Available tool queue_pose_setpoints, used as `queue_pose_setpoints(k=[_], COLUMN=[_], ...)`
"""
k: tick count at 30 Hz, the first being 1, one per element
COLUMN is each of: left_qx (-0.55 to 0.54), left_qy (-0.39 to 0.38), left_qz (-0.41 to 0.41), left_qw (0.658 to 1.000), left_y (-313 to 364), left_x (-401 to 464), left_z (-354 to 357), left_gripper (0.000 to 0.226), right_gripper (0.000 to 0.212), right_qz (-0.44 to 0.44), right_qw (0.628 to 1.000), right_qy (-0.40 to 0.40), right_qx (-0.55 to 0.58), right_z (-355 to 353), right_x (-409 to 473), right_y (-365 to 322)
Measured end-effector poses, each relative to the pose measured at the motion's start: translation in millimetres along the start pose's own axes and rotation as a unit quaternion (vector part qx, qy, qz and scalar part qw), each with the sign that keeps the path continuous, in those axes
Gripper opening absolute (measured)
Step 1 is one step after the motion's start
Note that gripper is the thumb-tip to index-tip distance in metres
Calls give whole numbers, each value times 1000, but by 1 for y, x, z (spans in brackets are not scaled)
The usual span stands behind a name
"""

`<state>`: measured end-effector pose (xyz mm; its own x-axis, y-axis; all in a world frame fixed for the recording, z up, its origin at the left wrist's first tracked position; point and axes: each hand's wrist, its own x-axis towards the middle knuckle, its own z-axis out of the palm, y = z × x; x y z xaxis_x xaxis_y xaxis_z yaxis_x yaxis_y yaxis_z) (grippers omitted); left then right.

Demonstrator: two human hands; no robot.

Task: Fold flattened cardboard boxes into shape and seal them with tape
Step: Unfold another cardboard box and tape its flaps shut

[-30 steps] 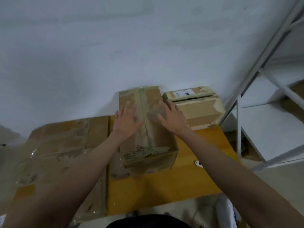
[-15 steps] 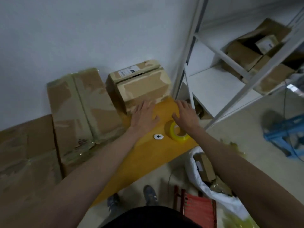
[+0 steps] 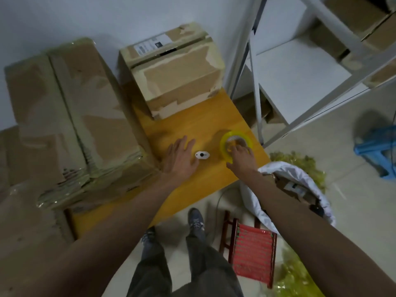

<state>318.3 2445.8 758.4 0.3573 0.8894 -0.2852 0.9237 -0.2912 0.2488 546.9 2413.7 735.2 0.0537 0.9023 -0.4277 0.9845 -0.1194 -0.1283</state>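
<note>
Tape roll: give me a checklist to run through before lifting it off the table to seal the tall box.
1. Right hand on the yellow tape roll: ok, fingertips reach into its core.
2. Firm grip round the roll: cannot tell, fingers partly hidden.
3. Left hand free to steady a box: ok, it lies flat and open on the yellow table.
4. Small white object clear of the roll: ok, it lies apart, between the hands.
5. Tall cardboard box folded and within reach: ok, it stands on the table by the left hand.
6. Loose tape end findable: cannot tell.
</note>
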Motion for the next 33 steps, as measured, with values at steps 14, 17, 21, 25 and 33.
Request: queue_pose_setpoints(k=[14,17,21,25,33], left_qx=[-104,-140,-183,-340,-445], left_qy=[49,42,57,66,163], left_qz=[66,93,128,125,72], left_qw=[991,985,973,930,878], left_y=[19,19,9,-4,-39], left_x=[2,5,-3,-27,-81], left_z=[-64,-99,-151,-202,-280], left_gripper=[62,64,51,23,9], right_gripper=[58,54,39,21,9], right_qz=[-43,-100,-164,-243,-339], right_qw=[980,964,940,922,890], right_qy=[47,57,54,57,34], right_qx=[187,241,293,297,304], right_z=[-45,-73,-119,-170,-242], right_x=[-26,-43,-65,-78,-94], right_y=[-12,-22,-43,-66,-132])
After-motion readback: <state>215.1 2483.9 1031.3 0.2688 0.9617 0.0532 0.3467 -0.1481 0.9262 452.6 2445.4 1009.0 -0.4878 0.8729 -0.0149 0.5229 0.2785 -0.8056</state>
